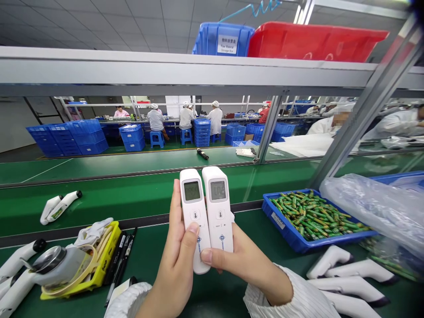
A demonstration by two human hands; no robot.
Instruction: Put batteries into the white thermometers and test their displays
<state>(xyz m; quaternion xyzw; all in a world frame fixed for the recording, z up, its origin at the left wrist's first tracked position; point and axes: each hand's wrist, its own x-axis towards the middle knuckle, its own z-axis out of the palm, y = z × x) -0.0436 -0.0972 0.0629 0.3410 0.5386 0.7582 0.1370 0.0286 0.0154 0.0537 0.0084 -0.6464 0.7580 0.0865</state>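
Observation:
Two white infrared thermometers stand side by side in front of me, screens and buttons facing me. My left hand (179,251) is closed around the left thermometer (193,212), its thumb on the lower front. Around the right thermometer (220,212) my right hand (240,256) is closed, thumb pressed across its lower end. Both small grey screens show dark digits, too faint to read surely. The two bodies touch or nearly touch along their sides. Several more white thermometers (351,282) lie at the lower right on the green bench.
A blue tray (287,236) of green batteries stands right, beside plastic bags (374,212). Left is a yellow basket (102,274) with a metal-lidded bottle (56,263) and black markers (121,258). More thermometers (61,207) lie on the green belt (132,198). A metal post (367,101) slants at right.

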